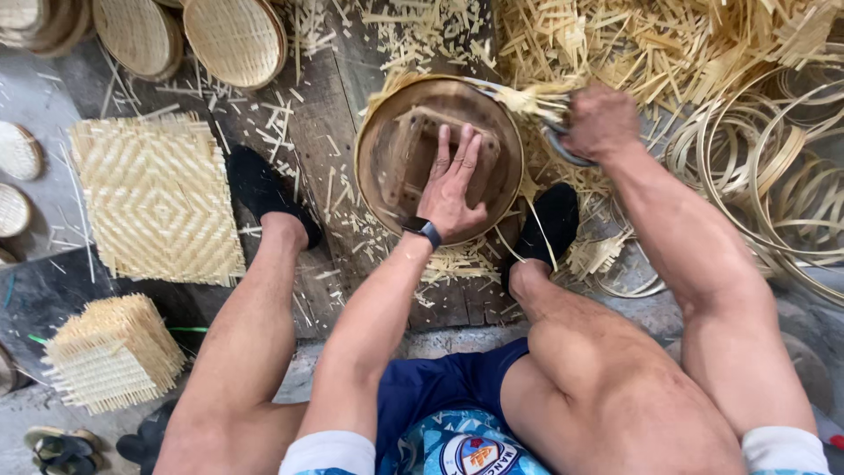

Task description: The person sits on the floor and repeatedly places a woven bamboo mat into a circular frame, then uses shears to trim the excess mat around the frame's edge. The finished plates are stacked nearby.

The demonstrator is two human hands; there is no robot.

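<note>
A round wooden mould [387, 163] with a bamboo hoop around its rim lies on the floor between my feet. My left hand [453, 185] presses flat on the wooden block at its centre, fingers spread. My right hand [600, 121] is closed around the grey handle of a cutting tool [561, 149] at the mould's right edge. There the tool meets the woven bamboo strips [527, 98] that stick out past the rim. A black watch sits on my left wrist.
Square woven bamboo mats [154, 198] lie at the left, with a stack of them [110, 352] nearer. Finished round trays [233, 40] lean at the top left. Bamboo hoops [774, 167] pile at the right. Offcuts [668, 44] litter the floor.
</note>
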